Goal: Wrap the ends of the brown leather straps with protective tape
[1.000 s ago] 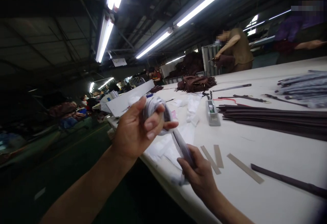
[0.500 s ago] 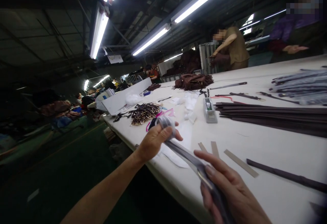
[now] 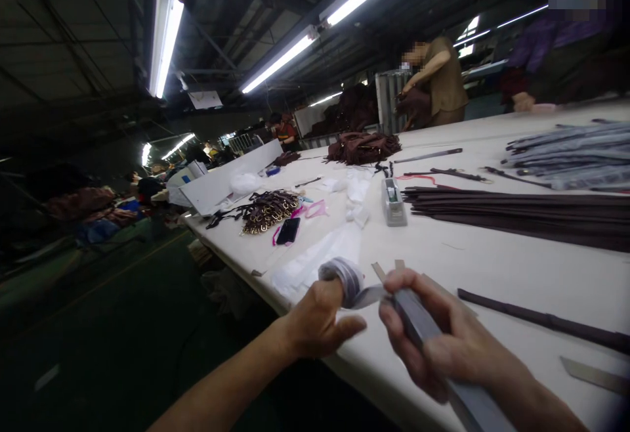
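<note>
My left hand (image 3: 315, 319) carries a roll of translucent plastic film (image 3: 344, 276) looped around its fingers, the thumb stretched away from it. From the roll a short band of film (image 3: 370, 296) runs across to my right hand (image 3: 460, 340). The right fingers are wrapped round a long strap (image 3: 418, 317) covered in the same greyish film, which slants down to the lower right edge. Both hands are held above the near edge of the white table (image 3: 374, 379). A bare dark strap (image 3: 536, 317) lies on the table beyond the right hand.
Beyond the hands stand a tape dispenser (image 3: 394, 203) and a phone (image 3: 288, 231). Around them lie dark straps with gold rings (image 3: 270, 211), a row of brown straps (image 3: 512, 218), film-wrapped straps (image 3: 566, 156) and a brown pile (image 3: 363, 148). Co-workers stand across the table.
The film between the hands has shortened as they came closer together. My left hand has moved right and down and turned; my right hand now wraps round the strap higher up.
</note>
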`<move>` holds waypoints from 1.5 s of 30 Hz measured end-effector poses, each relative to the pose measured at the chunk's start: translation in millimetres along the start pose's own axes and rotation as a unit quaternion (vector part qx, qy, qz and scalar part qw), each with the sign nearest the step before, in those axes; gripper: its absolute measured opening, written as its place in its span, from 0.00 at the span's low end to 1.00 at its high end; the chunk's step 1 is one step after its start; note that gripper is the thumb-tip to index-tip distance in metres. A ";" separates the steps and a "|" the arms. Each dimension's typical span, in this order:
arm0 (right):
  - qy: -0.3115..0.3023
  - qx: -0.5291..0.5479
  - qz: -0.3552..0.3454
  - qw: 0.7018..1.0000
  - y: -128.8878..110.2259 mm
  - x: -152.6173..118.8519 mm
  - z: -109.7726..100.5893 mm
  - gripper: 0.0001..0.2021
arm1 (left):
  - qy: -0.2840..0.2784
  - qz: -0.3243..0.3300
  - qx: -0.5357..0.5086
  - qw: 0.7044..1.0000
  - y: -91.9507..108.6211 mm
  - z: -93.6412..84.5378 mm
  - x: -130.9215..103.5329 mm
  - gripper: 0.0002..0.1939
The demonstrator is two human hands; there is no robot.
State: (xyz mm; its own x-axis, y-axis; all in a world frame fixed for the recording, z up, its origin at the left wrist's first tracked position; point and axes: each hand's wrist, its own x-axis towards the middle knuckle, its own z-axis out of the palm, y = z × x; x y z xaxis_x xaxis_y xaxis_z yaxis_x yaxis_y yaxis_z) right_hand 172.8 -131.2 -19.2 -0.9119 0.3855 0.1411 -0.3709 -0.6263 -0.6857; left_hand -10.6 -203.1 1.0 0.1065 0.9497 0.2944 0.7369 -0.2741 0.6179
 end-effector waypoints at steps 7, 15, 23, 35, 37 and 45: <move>0.080 0.148 -0.070 0.983 9.3 51.0 -18.6 0.29 | -0.063 -0.201 -0.047 0.976 -8.0 13.0 -0.5 0.21; -0.039 -0.456 -0.167 0.873 43.8 54.8 -74.1 0.27 | -0.095 -0.353 -0.454 0.813 -15.0 3.2 -13.2 0.26; 0.085 -0.465 -0.064 0.879 89.8 46.0 -65.4 0.17 | 0.102 -0.258 -0.647 0.711 6.0 -10.3 -3.3 0.19; 0.126 -0.007 0.167 0.978 87.9 14.7 -18.3 0.18 | 0.076 -0.168 -0.296 0.937 -24.5 42.8 -1.1 0.13; 0.130 0.004 0.183 0.974 83.8 7.9 -22.8 0.16 | 0.038 -0.157 -0.184 0.970 -29.9 43.9 -3.2 0.16; 0.106 -0.042 0.263 0.958 71.7 -11.9 -62.9 0.16 | -0.179 0.016 0.045 0.983 -45.0 61.5 -17.1 0.14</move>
State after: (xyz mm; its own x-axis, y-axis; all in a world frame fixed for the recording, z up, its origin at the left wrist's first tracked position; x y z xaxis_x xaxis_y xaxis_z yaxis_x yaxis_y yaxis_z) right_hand 168.1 -138.0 -115.0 -0.9092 0.1661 -0.3818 0.1541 -0.7177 -0.6791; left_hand -4.4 -197.7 -76.6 0.3466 0.9376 0.0280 0.7831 -0.3057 0.5416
